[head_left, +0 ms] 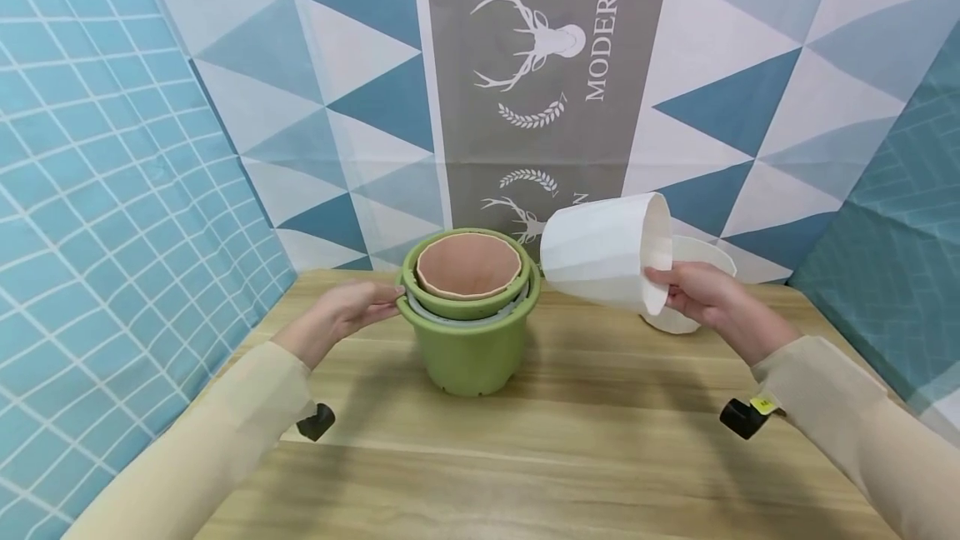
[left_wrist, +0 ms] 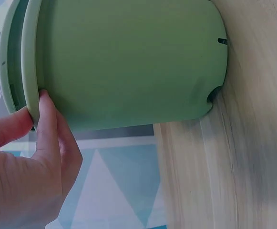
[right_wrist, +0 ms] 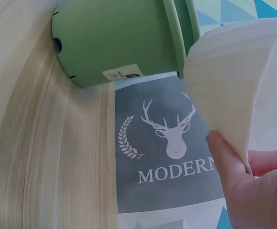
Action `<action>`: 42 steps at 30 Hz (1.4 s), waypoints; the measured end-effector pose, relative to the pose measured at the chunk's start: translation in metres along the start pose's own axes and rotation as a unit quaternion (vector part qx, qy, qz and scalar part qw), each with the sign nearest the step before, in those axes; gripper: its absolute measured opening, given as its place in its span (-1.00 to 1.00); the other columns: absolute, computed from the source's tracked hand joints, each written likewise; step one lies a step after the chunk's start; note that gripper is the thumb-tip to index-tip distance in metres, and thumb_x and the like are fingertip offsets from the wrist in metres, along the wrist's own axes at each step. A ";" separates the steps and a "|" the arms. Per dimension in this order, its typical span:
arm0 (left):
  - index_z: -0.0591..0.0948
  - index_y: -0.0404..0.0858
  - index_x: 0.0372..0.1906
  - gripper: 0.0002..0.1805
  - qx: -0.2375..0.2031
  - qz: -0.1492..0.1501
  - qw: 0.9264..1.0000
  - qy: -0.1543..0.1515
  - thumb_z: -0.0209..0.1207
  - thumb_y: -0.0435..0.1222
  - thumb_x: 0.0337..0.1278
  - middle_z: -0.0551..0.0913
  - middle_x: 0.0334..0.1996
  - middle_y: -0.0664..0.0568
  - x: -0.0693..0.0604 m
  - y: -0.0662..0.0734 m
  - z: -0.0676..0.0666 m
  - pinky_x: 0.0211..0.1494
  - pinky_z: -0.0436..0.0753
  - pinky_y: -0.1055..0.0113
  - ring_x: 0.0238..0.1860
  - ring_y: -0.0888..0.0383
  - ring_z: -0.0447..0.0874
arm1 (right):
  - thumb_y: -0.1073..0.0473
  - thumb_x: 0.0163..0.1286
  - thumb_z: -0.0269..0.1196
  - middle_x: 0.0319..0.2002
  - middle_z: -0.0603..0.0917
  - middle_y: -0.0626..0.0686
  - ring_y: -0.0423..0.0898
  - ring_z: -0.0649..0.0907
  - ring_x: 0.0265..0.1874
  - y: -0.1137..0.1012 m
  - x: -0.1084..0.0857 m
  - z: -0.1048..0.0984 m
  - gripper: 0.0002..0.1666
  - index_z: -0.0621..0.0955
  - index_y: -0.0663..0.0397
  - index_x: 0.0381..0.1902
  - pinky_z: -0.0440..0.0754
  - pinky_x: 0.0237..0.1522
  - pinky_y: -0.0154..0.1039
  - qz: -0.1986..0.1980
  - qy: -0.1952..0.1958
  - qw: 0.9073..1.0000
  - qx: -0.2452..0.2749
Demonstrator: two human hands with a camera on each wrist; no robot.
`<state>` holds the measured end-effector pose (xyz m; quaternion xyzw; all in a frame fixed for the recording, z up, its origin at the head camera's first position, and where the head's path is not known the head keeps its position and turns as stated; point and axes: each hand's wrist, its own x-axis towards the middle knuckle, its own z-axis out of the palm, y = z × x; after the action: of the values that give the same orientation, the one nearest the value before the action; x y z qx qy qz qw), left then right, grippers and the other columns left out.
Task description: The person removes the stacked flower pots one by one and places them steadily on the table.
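A large green flower pot [head_left: 470,357] stands upright on the table, with a grey-rimmed pot, a smaller green pot and a terracotta-coloured pot [head_left: 469,263] nested inside it. My left hand [head_left: 351,307] pinches the big pot's rim on its left side; in the left wrist view, thumb and fingers [left_wrist: 46,124] clasp that rim. To the right, my right hand [head_left: 697,290] grips the rim of a white flower pot [head_left: 592,252], which is tipped on its side in the air, mouth toward the right. In the right wrist view the white pot [right_wrist: 229,81] is pinched between thumb and fingers.
Behind my right hand a second white pot [head_left: 701,250] stands on the wooden table [head_left: 480,473], partly hidden. A patterned cloth [head_left: 360,107] with deer prints hangs at the back. Blue tiled cloth [head_left: 97,190] lines the left side.
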<state>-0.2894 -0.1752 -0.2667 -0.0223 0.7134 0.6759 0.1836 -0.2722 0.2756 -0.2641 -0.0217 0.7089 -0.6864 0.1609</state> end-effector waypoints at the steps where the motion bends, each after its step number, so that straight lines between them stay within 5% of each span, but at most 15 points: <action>1: 0.16 -0.58 0.36 -0.43 0.005 0.002 1.000 -0.001 0.00 -0.46 0.34 0.54 -0.15 0.00 -0.001 0.000 -0.002 -0.05 0.73 0.60 -0.34 0.39 0.68 | 0.08 0.43 0.16 -0.27 0.64 -0.26 -0.37 0.67 -0.23 0.001 0.000 0.000 -0.51 0.26 0.09 0.19 0.74 -0.12 -0.50 -0.001 0.000 1.000 0.003; 13: 0.17 -0.62 0.34 -0.44 0.055 0.032 0.998 -0.006 -0.01 -0.42 0.36 0.57 -0.22 0.12 -0.007 -0.003 -0.025 -0.01 0.71 0.62 -0.28 0.46 0.64 | 0.10 0.41 0.17 -0.29 0.64 -0.23 -0.36 0.68 -0.25 0.007 -0.003 -0.005 -0.59 0.29 0.04 0.10 0.75 -0.14 -0.50 0.008 -0.001 0.999 0.031; 24: 0.11 -0.62 0.37 -0.38 0.043 0.039 0.998 0.017 0.03 -0.41 0.35 0.62 -0.25 0.15 -0.018 -0.003 -0.044 -0.01 0.72 0.59 -0.28 0.46 0.65 | 0.10 0.43 0.15 -0.31 0.64 -0.24 -0.37 0.67 -0.27 0.011 -0.002 -0.008 -0.62 0.29 0.04 0.10 0.75 -0.16 -0.50 0.005 0.007 1.000 0.027; 32: 0.36 -0.47 0.21 -0.58 0.048 0.037 0.997 0.039 0.08 -0.39 0.32 0.58 -0.28 0.20 -0.025 -0.003 -0.060 -0.01 0.71 0.61 -0.28 0.45 0.66 | 0.11 0.44 0.13 -0.29 0.64 -0.23 -0.35 0.68 -0.26 0.014 -0.003 -0.007 -0.61 0.28 0.05 0.11 0.76 -0.16 -0.48 0.004 -0.002 1.000 0.027; 37: 0.20 -0.56 0.32 -0.43 0.059 0.030 0.997 0.042 0.07 -0.36 0.34 0.50 -0.08 0.04 -0.030 -0.006 -0.072 0.04 0.70 0.60 -0.25 0.46 0.65 | 0.14 0.46 0.10 -0.30 0.64 -0.21 -0.34 0.68 -0.26 0.017 -0.002 -0.007 -0.64 0.28 0.10 0.11 0.76 -0.17 -0.48 0.010 -0.007 0.999 0.030; 42: 0.18 -0.59 0.32 -0.41 0.057 0.034 0.997 0.029 0.07 -0.38 0.33 0.57 -0.21 0.16 -0.036 -0.011 -0.085 0.02 0.70 0.60 -0.24 0.46 0.66 | 0.15 0.47 0.10 -0.31 0.65 -0.21 -0.33 0.68 -0.27 0.021 -0.001 -0.008 -0.64 0.28 0.13 0.10 0.76 -0.17 -0.47 0.013 -0.010 0.999 0.027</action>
<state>-0.2723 -0.2670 -0.2651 -0.0074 0.7560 0.6393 0.1404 -0.2691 0.2844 -0.2839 -0.0149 0.6886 -0.7028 0.1779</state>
